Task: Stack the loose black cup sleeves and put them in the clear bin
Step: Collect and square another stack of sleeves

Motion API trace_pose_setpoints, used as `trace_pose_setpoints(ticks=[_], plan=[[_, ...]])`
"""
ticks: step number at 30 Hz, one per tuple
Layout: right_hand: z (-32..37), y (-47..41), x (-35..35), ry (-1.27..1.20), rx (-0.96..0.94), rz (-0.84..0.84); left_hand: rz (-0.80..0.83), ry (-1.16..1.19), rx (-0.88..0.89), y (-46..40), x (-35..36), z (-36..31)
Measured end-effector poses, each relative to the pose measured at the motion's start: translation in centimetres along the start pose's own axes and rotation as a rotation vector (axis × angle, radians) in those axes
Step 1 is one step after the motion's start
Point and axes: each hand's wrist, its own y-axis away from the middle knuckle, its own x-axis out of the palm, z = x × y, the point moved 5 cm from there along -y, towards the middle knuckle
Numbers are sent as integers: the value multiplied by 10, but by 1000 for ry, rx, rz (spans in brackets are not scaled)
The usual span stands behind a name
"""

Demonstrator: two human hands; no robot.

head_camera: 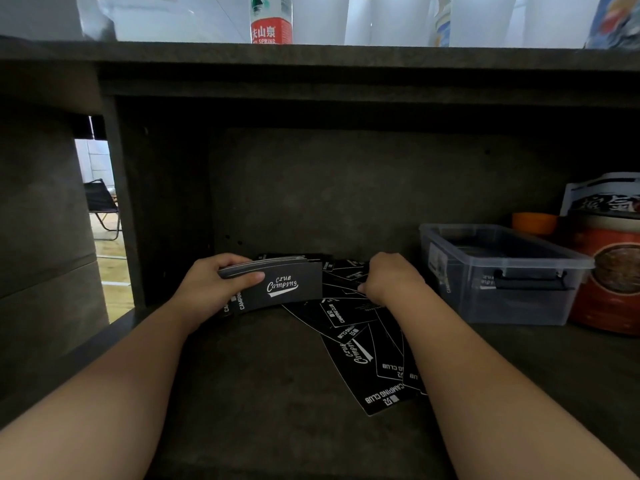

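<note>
L hand (pixel 207 285) grips a stack (pixel 277 282) of black sleeves, thumb across the front face, fingers curled behind; the stack stands on edge, logo toward the camera, well left of the bin (pixel 498 271). R hand (pixel 389 277) is knuckles-up w/ fingers curled down onto the loose sleeves (pixel 360 341), between stack and bin; fingertips are hidden, so can't tell if it pinches one or just touches the pile.

Loose sleeves lie fanned and overlapping on the shelf (pixel 259 393), left of the bin and running toward the camera under the R forearm. Bin is clear, lid off, handle on its near wall, dark contents at the bottom, too dim to make out.

Edges: shelf top hangs low over both hands; a side panel (pixel 121 209) closes off the far left. A red tin (pixel 613 282) sits just right of the bin, touching or nearly. Bare shelf lies between pile and bin, and in front of the bin.
</note>
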Motion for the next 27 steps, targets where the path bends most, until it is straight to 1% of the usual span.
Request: trace_pose_setpoints(ticks=[3, 5, 6, 8, 9, 10, 11, 12, 13, 15, 16, 17, 22, 25, 27], plan=[[6, 14, -12, 44, 0, -26, 4, -2, -1, 0, 0, 1], [11, 24, -26, 39, -27, -149, 2, 7, -4, -1, 0, 1], [14, 27, -35, 23, -57, -265, 0, 10, -5, -1, 0, 1], [19, 37, -54, -48, -148, -612, -6, 8, -3, -1, 0, 0], [20, 43, -63, -116, -188, -796, -10, 8, -1, -1, 0, 0], [19, 50, -69, -209, -214, -942, -12, 8, 0, -1, 0, 0], [16, 52, -72, -323, -216, -1012, -12, 8, -1, -1, 0, 1], [13, 50, -72, -449, -196, -990, -11, 7, -3, -2, 0, 1], [10, 42, -68, -575, -160, -885, -9, 5, -5, -2, 0, 1], [7, 23, -49, -814, -77, -587, -8, 2, -11, -2, 0, 1], [7, 16, -37, -897, -42, -461, -7, 1, -12, -2, 0, 0], [8, 11, -26, -927, -21, -378, -7, -3, -11, -2, 0, 0], [15, 5, 5, -803, -62, -255, -14, -18, 7, 0, 0, -1], [20, 4, 14, -821, -79, -197, -9, -9, 9, 0, 0, -3], [24, 1, 22, -877, -86, -144, 2, -14, 5, 1, 1, -3]])
